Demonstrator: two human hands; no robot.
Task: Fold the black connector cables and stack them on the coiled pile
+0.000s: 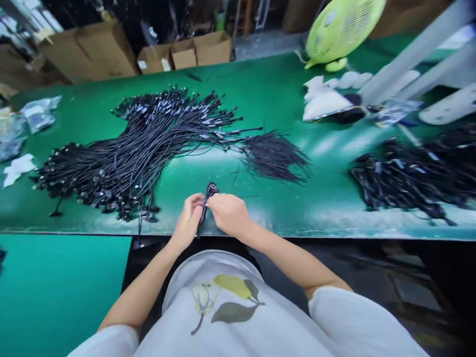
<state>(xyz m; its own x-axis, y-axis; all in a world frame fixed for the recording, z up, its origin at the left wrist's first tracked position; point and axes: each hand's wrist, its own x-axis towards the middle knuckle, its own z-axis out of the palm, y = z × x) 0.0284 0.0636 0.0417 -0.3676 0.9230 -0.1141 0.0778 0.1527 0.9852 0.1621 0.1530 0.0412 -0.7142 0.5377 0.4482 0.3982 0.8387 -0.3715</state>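
My left hand [189,220] and my right hand [229,213] meet at the near edge of the green table [260,94]. Both are closed around a folded black cable [207,201], whose looped end sticks up between them. A big fanned pile of black cables [137,144] with connector ends lies just beyond my left hand. A smaller bundle of thin black ties [273,154] lies beyond my right hand.
Another heap of black cables [412,173] lies at the right. White bags [327,96] and a green fan [340,27] sit at the far right. Plastic bags [35,116] lie far left. Cardboard boxes [186,52] stand behind the table.
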